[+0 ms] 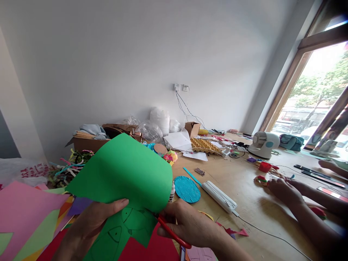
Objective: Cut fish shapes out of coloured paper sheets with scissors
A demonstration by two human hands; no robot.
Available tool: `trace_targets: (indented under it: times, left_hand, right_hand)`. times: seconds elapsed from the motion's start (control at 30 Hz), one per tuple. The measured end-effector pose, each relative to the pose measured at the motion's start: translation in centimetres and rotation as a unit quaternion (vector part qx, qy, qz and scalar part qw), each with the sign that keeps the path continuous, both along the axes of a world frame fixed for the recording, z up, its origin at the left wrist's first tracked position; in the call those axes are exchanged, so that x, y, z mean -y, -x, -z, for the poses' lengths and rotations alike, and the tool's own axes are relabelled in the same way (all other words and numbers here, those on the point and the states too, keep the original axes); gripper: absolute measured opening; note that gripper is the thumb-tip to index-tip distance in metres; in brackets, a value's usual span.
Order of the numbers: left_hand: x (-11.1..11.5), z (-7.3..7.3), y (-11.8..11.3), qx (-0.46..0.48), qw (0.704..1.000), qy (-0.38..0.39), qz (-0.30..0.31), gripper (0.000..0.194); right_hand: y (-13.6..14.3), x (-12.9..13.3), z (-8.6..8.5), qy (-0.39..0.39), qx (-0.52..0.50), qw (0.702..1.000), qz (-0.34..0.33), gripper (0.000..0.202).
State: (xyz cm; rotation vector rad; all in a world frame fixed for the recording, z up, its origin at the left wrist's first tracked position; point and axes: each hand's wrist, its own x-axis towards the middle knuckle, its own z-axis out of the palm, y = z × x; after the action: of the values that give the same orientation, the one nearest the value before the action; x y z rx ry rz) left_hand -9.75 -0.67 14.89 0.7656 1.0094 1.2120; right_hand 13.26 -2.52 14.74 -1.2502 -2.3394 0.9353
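Note:
A large green sheet [125, 170] curls upward in front of me, with fish-like outlines drawn in dark lines on its lower part. My left hand [95, 214] grips the sheet's left side, thumb on top. In my right hand [185, 221] are red-handled scissors [174, 233], fingers wrapped round the handles. Their blades lie at the sheet's edge beside the drawn shapes, mostly hidden. Red paper [152, 248] lies beneath the green sheet.
Pink paper [24, 206] and other coloured sheets lie at left. A blue disc [187, 189], a white power strip [220, 195] and a fan [263, 145] stand on the table [244, 203]. Another person's hands [285, 190] work at right.

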Motion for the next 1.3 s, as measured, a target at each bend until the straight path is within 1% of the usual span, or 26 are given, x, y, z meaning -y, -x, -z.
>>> trace_targets:
  times: [0.1, 0.2, 0.33, 0.43, 0.53, 0.63, 0.7, 0.87, 1.03, 1.17, 1.23, 1.3]
  left_hand:
    - [0.3, -0.3, -0.3, 0.005, 0.999, 0.024, 0.02, 0.091]
    - [0.3, -0.5, -0.3, 0.008, 0.999, 0.036, 0.032, 0.097]
    - [0.2, -0.5, 0.0, 0.011, 1.0, 0.016, 0.024, 0.101]
    - [0.1, -0.1, 0.0, 0.008, 1.0, 0.002, 0.02, 0.096]
    - [0.0, 0.3, -0.3, 0.021, 0.999, -0.015, 0.031, 0.091]
    - [-0.1, 0.4, -0.5, 0.037, 0.998, -0.04, 0.041, 0.091]
    - [-0.1, 0.4, -0.6, 0.03, 0.997, -0.054, 0.036, 0.091]
    - [0.0, 0.4, -0.5, 0.021, 0.999, -0.026, 0.037, 0.084]
    - [-0.1, 0.5, -0.3, 0.022, 0.998, -0.033, 0.05, 0.079]
    - [-0.3, 0.5, -0.1, 0.007, 0.997, -0.054, 0.063, 0.077]
    - [-0.4, 0.6, 0.2, -0.003, 0.996, -0.05, 0.079, 0.073]
    - [-0.6, 0.7, 0.7, -0.018, 0.994, -0.045, 0.097, 0.07]
  right_hand:
    - [-0.1, 0.0, 0.1, 0.001, -0.013, 1.0, -0.003, 0.033]
    - [-0.2, 0.0, 0.1, -0.003, -0.023, 1.0, -0.016, 0.028]
    - [-0.2, -0.1, 0.0, -0.012, -0.011, 1.0, -0.025, 0.021]
    - [0.0, -0.1, -0.1, -0.018, 0.0, 1.0, -0.022, 0.012]
    - [0.2, 0.0, -0.3, -0.027, -0.003, 0.999, -0.024, 0.004]
    - [0.2, 0.1, -0.4, -0.023, -0.007, 0.999, -0.03, 0.005]
    - [0.2, 0.1, -0.3, -0.018, -0.011, 0.999, -0.03, 0.005]
    - [0.3, 0.0, 0.1, -0.01, -0.044, 0.998, -0.036, 0.008]
    - [0.4, 0.0, 0.4, -0.026, -0.083, 0.995, -0.045, 0.019]
    - [0.4, -0.1, 0.5, -0.022, -0.056, 0.998, -0.031, 0.012]
    - [0.3, -0.2, 0.5, -0.015, -0.038, 0.999, -0.03, 0.009]
    - [0.0, -0.2, 0.5, -0.002, -0.005, 1.0, -0.017, 0.013]
